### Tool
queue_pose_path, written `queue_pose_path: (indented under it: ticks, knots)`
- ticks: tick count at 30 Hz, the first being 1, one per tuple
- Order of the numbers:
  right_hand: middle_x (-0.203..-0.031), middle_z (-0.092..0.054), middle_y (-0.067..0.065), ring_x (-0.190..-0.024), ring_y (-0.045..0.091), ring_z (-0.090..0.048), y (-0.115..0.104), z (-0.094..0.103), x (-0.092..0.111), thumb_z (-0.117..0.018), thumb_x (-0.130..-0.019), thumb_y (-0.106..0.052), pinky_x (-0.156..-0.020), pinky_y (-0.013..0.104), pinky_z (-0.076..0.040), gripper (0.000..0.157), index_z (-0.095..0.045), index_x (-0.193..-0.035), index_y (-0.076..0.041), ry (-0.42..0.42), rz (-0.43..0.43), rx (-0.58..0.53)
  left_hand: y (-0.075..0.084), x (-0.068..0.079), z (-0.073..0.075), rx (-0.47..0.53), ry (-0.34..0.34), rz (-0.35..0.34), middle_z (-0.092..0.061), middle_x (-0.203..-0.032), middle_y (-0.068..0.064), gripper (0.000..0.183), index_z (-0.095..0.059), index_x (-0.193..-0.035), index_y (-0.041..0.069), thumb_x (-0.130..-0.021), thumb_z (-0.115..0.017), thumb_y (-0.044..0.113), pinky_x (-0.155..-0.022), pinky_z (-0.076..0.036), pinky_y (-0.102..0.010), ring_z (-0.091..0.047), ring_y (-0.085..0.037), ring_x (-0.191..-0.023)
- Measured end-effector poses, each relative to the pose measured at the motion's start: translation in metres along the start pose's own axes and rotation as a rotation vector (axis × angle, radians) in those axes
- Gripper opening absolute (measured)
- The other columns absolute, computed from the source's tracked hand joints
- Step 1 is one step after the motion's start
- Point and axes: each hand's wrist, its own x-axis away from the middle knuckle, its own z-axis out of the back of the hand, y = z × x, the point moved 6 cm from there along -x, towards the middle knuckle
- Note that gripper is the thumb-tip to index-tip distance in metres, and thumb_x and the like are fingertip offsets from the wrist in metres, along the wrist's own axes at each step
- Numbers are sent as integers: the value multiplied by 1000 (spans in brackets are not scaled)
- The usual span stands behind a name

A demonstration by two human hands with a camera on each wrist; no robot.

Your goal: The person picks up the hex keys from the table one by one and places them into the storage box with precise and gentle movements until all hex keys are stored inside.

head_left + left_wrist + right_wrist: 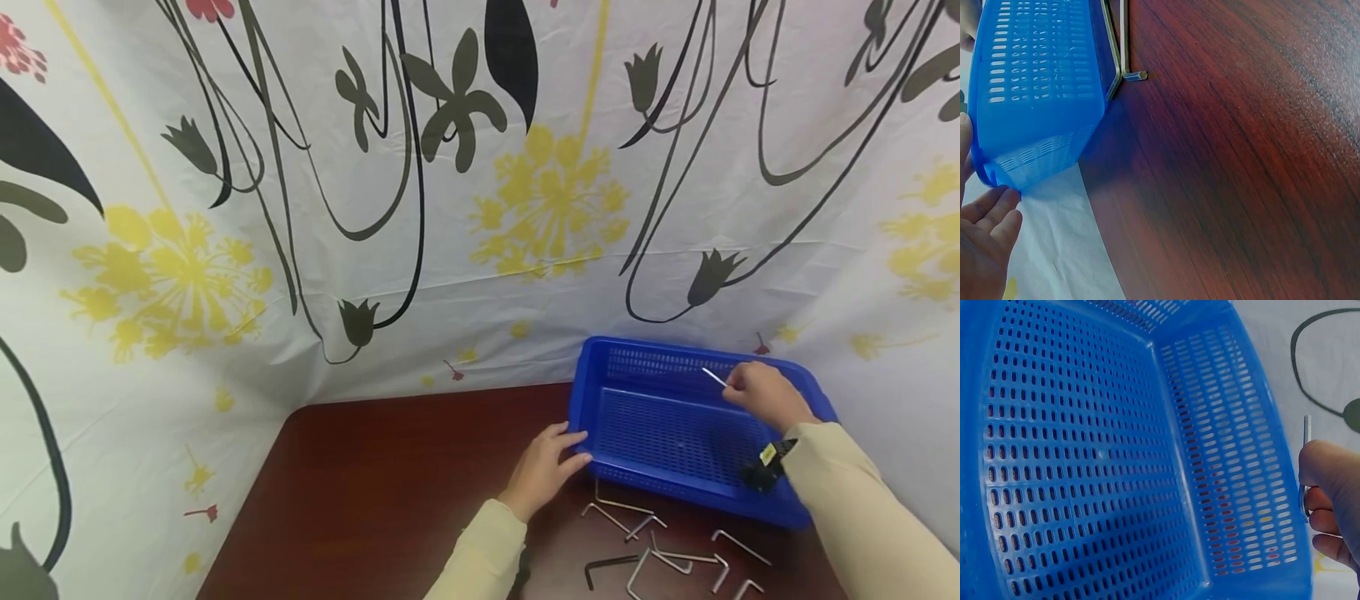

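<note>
Over the back part of a blue plastic basket (678,446), my right hand (768,396) pinches a silver hex key (714,377). In the right wrist view the long arm of that hex key (1307,428) sticks up past the thumb, and its bend shows by the curled fingers. My left hand (542,471) rests with its fingers fairly straight at the basket's left end. The left wrist view shows these fingertips (1007,200) right at the rim. No hex key shows on the perforated basket floor (1085,450).
Several loose hex keys (675,556), mostly silver, lie on the dark red wooden table (397,483) in front of the basket. A black hex key (609,563) is among them. Floral white cloth (450,250) hangs behind the table and along its sides.
</note>
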Motion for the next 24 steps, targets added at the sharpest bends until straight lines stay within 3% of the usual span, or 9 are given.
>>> queue_pose_path:
  ticks: [11, 24]
  knots:
    - [-68, -61, 8, -59, 18, -54, 25, -29, 3, -61, -80, -7, -56, 45, -47, 13, -61, -74, 5, -98, -108, -67, 0, 1, 1, -34, 27, -28, -53, -130, -10, 37, -63, -122, 17, -89, -60, 34, -96, -42, -32, -50, -20, -120]
    - [-63, -57, 4, -54, 15, -46, 51, -53, 18, -58, -79, -13, -52, 34, -41, 20, -65, -71, 4, -148, -226, -120, 2, -1, 2, -55, 48, -59, -54, -129, -11, 37, -64, -121, 16, -89, -61, 34, -96, -42, -31, -51, -20, -119]
